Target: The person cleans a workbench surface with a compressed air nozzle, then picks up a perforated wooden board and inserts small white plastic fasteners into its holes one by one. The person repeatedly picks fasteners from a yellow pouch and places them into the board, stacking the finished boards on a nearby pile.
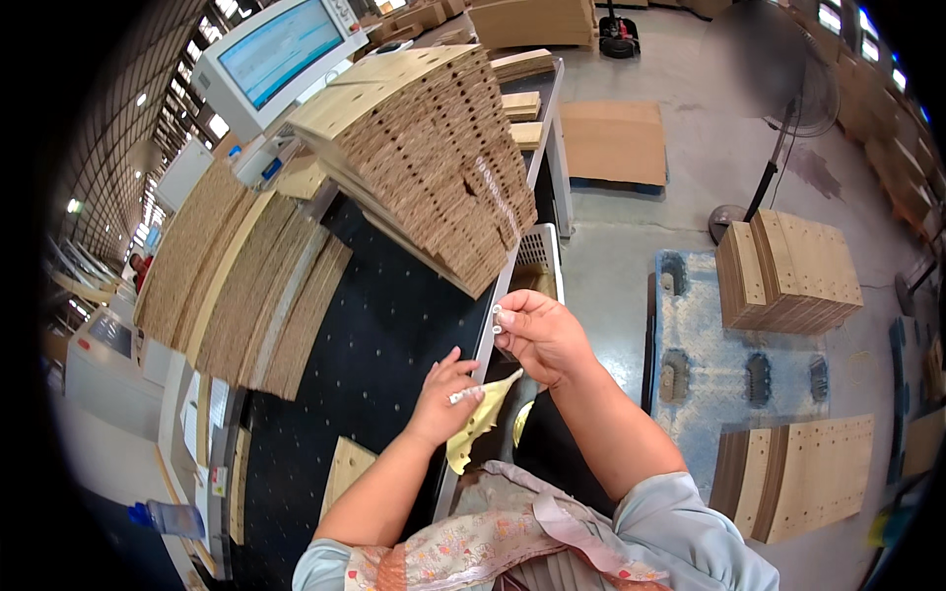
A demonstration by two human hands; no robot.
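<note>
My right hand (542,335) is closed in a pinch on a small white piece with round ends (497,320), just past the edge of the black table (325,364). Lower and to the left, my left hand (443,399) has a thin yellow sheet (478,428) with a ragged edge hanging beside it. A few small white pieces (466,395) show at its thumb and fingers. How the fingers grip the sheet is partly hidden. Farther along the table stands a tall stack of drilled particle boards (434,148).
Curved board stacks (246,276) stand on the left, near a monitor (281,59). A white crate (540,251) is below the table edge. To the right, a blue pallet (714,384) carries board stacks (788,271); a standing fan (778,148) is behind. A bottle (168,518) lies lower left.
</note>
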